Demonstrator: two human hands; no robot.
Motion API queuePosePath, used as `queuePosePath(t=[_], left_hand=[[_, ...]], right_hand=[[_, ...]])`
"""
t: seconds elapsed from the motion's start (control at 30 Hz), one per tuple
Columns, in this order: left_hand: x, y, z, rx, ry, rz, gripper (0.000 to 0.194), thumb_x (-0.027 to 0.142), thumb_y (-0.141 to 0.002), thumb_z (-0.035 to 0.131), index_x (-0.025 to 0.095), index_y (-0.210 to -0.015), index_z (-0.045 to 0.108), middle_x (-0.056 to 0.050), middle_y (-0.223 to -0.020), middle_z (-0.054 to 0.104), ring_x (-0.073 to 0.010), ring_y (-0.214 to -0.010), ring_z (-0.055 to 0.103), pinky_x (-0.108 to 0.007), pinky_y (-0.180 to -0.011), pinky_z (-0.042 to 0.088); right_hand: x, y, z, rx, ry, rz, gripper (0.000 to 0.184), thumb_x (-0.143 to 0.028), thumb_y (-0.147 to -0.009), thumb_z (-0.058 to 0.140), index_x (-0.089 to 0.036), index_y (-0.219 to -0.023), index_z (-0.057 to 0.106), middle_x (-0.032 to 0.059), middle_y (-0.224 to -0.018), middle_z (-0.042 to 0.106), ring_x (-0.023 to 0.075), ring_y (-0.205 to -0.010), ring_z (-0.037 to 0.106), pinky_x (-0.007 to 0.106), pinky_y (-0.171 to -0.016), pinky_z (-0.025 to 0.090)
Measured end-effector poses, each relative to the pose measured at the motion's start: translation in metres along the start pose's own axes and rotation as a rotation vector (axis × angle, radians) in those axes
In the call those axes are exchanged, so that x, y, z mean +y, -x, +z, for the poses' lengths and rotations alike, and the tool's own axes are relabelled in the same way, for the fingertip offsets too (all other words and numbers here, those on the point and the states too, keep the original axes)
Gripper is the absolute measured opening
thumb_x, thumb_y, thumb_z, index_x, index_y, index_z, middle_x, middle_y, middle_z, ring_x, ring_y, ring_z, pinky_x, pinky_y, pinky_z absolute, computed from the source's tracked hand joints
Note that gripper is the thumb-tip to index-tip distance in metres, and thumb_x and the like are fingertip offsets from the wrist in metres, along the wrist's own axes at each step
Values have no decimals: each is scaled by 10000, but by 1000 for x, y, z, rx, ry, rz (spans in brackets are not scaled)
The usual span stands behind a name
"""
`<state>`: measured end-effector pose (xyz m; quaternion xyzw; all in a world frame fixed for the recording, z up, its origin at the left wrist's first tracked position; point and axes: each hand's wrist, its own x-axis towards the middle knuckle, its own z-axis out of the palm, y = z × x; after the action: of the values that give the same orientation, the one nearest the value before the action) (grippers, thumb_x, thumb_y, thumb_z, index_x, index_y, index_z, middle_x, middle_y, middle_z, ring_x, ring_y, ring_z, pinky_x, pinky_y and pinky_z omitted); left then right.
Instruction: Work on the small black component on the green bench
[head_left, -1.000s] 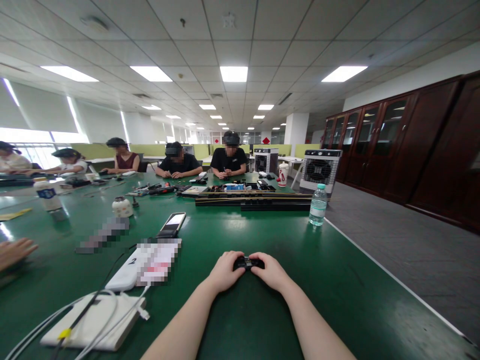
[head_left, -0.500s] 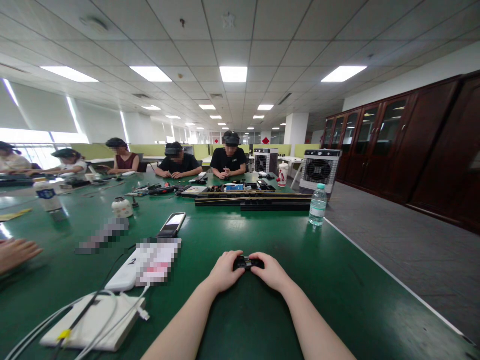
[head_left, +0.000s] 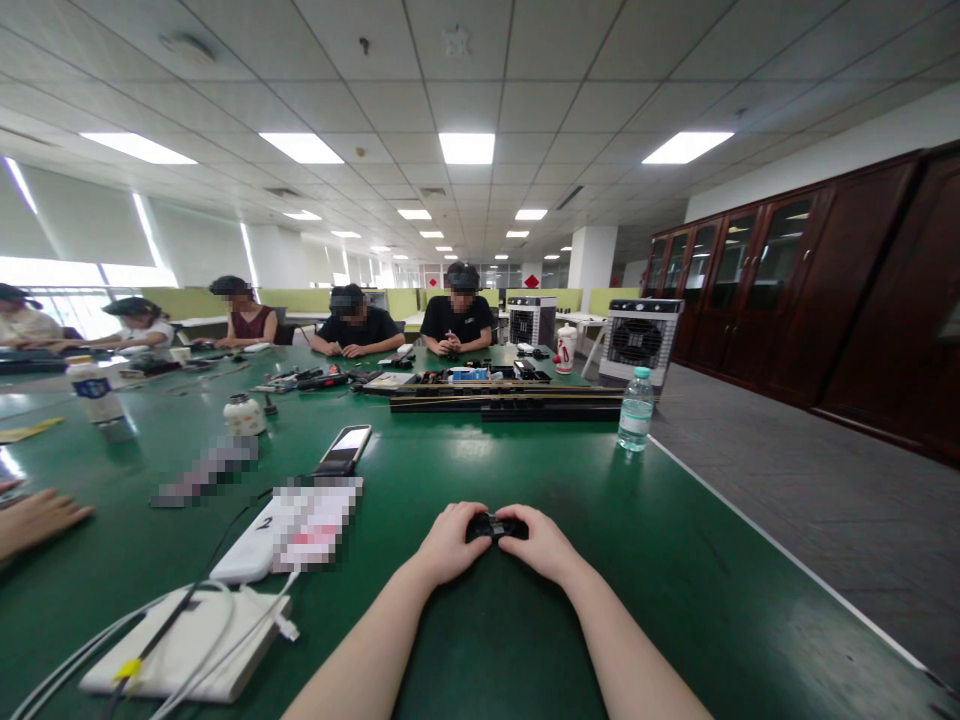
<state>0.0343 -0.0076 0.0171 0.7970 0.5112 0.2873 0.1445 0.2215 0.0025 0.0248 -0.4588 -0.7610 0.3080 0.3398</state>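
Both grips are closed about one thing: the left grip (head_left: 452,543) takes the left end of a small black object (head_left: 495,526), the right grip (head_left: 541,543) its right end. It sits between the two, with thumbs on the near side and fingers curled over the ends, only its middle showing. Whether it rests on the green surface (head_left: 712,560) or is held just above it, I cannot tell.

By its look it should be light and stiff, likely moulded plastic, a little slippery where smooth; how fragile it is does not show. The two ends, where the thumbs and fingers lie, seem the sensible hold, leaving the middle free of pressure.

As for writing, a white slab (head_left: 247,545) to the left of the left grip bears a plain black "2". The pinkish sheet (head_left: 319,530) beside it is pixelated past reading. Beyond the right grip, farther off to the right, a clear bottle (head_left: 636,412) has a pale label too small to make out. Well away to the left, a white bottle (head_left: 94,390) carries a blue mark, and far ahead a white container (head_left: 565,350) has red marking; neither can be read.
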Motion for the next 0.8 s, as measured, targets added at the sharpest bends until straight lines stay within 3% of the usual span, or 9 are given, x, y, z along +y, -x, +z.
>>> queuePosePath(t=[0.3, 0.8], left_hand=[[-5, 1, 4, 19, 44, -8, 520, 274, -690, 636, 185, -1184, 500, -77, -1118, 597, -237, -1043, 528, -355, -917, 420], [-1, 0, 1, -7, 5, 2, 374, 260, -730, 584, 208, -1099, 555, -53, -1065, 620, -225, -997, 545, -342, -886, 425]], right_hand=[[-2, 1, 3, 0, 94, 3, 239, -186, -628, 634, -228, -862, 670, 26, -953, 671, 213, -954, 572, 343, -887, 408], [-5, 2, 0, -4, 105, -21, 217, -239, -683, 611, -231, -891, 673, 28, -978, 667, 213, -971, 563, 344, -894, 399]])
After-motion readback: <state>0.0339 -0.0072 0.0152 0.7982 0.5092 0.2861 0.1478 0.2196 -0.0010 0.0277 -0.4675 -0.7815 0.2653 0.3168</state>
